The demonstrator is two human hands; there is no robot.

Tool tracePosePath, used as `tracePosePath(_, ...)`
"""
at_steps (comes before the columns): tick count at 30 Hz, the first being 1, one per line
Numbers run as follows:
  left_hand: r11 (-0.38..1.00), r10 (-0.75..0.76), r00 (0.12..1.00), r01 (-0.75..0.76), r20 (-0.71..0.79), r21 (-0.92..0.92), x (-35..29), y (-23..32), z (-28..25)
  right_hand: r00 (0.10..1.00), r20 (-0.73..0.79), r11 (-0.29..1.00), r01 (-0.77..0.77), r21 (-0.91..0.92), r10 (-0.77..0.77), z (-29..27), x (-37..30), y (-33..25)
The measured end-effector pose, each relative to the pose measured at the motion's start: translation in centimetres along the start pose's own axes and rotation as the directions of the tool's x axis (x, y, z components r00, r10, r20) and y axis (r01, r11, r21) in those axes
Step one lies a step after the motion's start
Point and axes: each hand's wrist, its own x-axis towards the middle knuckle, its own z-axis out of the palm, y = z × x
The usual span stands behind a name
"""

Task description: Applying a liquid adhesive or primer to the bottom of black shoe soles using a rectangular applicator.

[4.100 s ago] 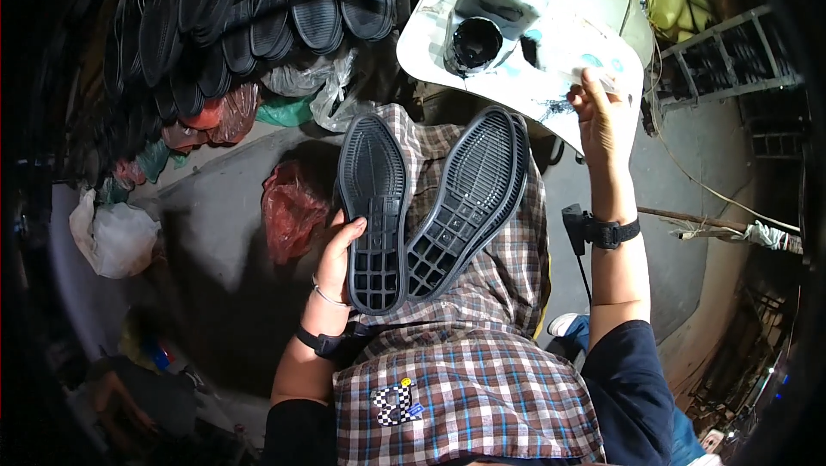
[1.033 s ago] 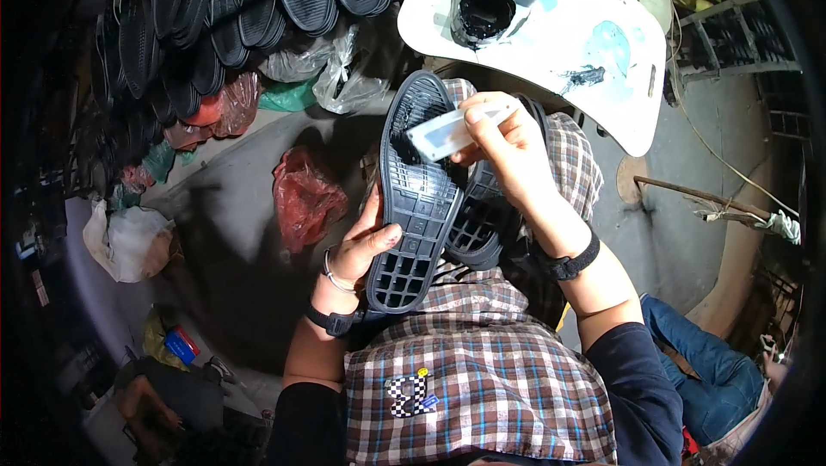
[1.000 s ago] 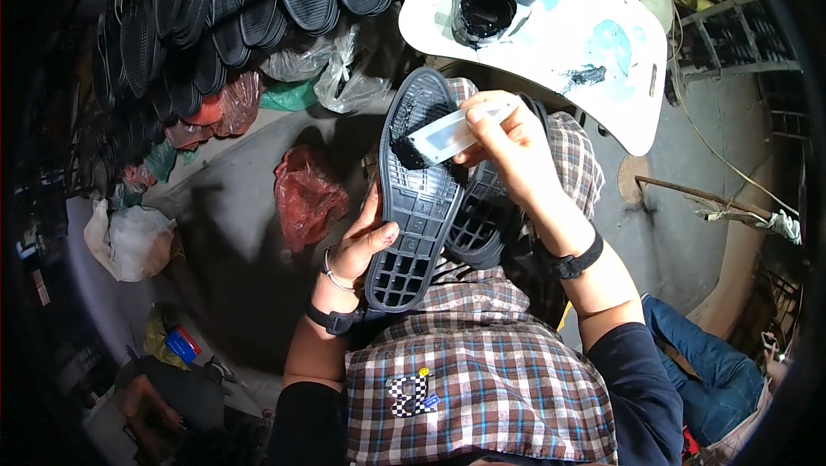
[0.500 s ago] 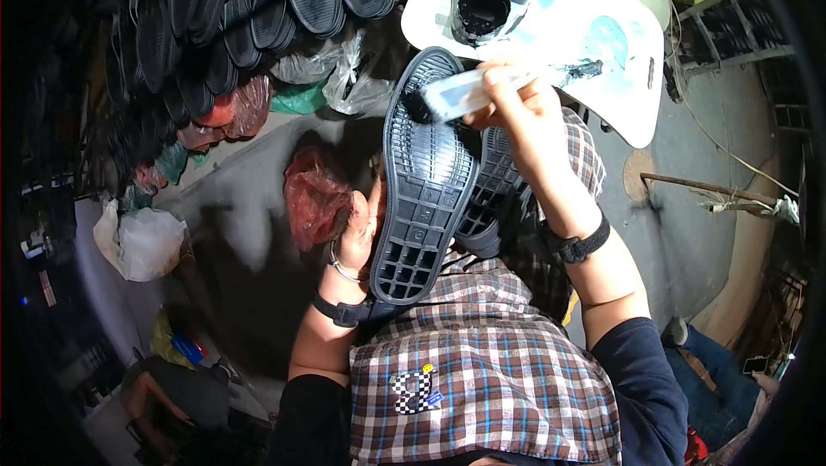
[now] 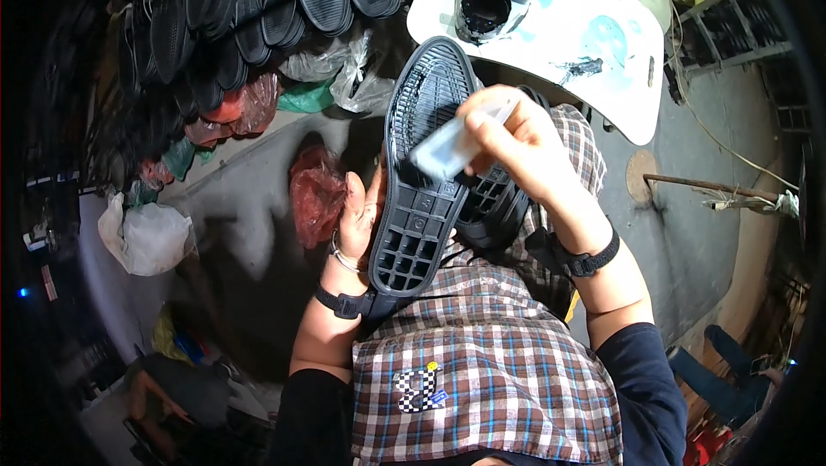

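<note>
the right hand (image 5: 520, 143) grasps a flat, whitish brush (image 5: 449, 148) over a black, ridged rubber shoe sole (image 5: 419, 212); the left hand (image 5: 358, 216) holds its left side.

Gripping a white-handled brush (image 5: 447, 152) in the right hand (image 5: 525, 146), over the black shoe sole (image 5: 419, 223) at its left; supporting that sole with the left hand (image 5: 359, 216); facing an open pot (image 5: 467, 30) on the desk (image 5: 564, 31) beyond the right.
</note>
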Motion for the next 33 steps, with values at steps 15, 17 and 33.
tracePosePath(15, 0.988, 0.110, 0.994, -0.112, -0.024, -0.105, 2.1, 1.8, 2.1, 0.958, -0.187, 0.975, 0.222, 0.005, -0.217, 2.0, 0.1, -0.3)
tracePosePath(17, 0.990, 0.127, 0.990, -0.131, -0.069, -0.059, 2.4, 1.6, 2.7, 0.955, -0.208, 0.977, 0.211, -0.035, -0.213, 2.5, -0.1, -0.3)
tracePosePath(33, 0.963, 0.253, 0.966, -0.257, -0.053, -0.086, 3.3, 2.7, 1.5, 0.987, -0.041, 0.977, 0.150, -0.150, -0.158, 4.2, -3.4, 0.2)
